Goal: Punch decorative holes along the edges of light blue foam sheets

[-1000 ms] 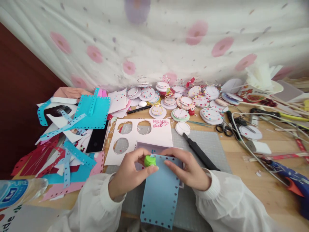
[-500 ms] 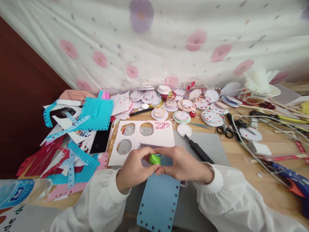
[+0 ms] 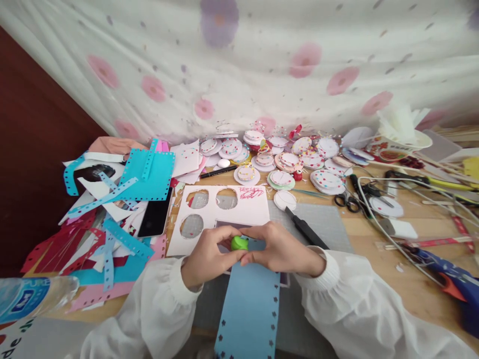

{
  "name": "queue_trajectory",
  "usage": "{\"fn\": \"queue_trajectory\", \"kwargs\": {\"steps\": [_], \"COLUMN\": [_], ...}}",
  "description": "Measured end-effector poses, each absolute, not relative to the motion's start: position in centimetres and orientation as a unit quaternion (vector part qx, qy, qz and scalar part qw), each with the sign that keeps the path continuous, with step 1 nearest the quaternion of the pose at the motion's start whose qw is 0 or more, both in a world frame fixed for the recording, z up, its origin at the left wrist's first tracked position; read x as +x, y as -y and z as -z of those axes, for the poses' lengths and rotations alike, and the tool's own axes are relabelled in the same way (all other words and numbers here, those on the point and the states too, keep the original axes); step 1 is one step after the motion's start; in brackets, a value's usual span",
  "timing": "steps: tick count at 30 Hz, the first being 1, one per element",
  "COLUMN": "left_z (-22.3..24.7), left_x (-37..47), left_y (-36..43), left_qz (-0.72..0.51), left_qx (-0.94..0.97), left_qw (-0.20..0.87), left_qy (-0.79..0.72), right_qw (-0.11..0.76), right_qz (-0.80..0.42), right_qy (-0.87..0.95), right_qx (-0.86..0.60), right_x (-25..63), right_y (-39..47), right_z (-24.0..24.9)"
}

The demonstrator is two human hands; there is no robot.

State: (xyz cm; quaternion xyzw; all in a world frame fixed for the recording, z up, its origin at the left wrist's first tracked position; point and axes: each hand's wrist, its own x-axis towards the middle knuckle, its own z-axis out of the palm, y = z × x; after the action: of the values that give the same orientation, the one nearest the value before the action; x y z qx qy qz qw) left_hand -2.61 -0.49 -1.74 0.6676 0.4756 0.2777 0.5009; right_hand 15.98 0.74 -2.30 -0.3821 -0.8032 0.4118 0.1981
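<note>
Both hands meet at the lower middle of the view. Between them is a small green punch-like tool (image 3: 239,243), with the fingers of my left hand (image 3: 212,255) wrapped round its left side. My right hand (image 3: 283,251) has thumb and forefinger closed at the far end of a blue paper sheet (image 3: 249,304), touching my left fingertips. Small flower-shaped holes line the sheet's side edges. A white card (image 3: 245,209) with round cut-outs lies just beyond the hands.
Decorated paper discs (image 3: 327,182) crowd the back. Paper scraps and a phone (image 3: 155,218) lie left, near a bottle (image 3: 37,299). A black cutter (image 3: 307,229) rests on the grey mat (image 3: 337,224); scissors (image 3: 348,202), a cable and a blue glue gun (image 3: 449,271) are right.
The blue sheet has turned slightly and its near end has slid down in the view. Both hands keep nearly the same place round the green tool.
</note>
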Motion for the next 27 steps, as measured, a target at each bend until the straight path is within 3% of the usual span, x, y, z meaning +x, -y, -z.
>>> {"fn": "queue_trajectory", "kwargs": {"steps": [10, 15, 21, 27], "left_z": [0.8, 0.5, 2.6, 4.9], "left_x": [-3.3, -4.6, -6.1, -6.0], "left_y": [-0.1, 0.2, 1.0, 1.9], "left_qz": [-0.264, -0.245, -0.235, -0.246], "left_qx": [0.646, 0.686, 0.810, 0.828], "left_qw": [0.550, 0.492, 0.320, 0.281], "left_qy": [-0.457, -0.476, -0.432, -0.419], "right_qw": [0.220, 0.213, 0.273, 0.326], "right_qz": [-0.403, -0.373, -0.269, -0.193], "right_qy": [0.805, 0.792, 0.808, 0.810], "right_qx": [-0.376, -0.433, -0.448, -0.448], "right_x": [18.2, 19.7, 20.4, 19.6], "right_y": [-0.8, 0.5, 3.9, 5.2], "right_z": [1.5, 1.8, 3.9, 7.0]}}
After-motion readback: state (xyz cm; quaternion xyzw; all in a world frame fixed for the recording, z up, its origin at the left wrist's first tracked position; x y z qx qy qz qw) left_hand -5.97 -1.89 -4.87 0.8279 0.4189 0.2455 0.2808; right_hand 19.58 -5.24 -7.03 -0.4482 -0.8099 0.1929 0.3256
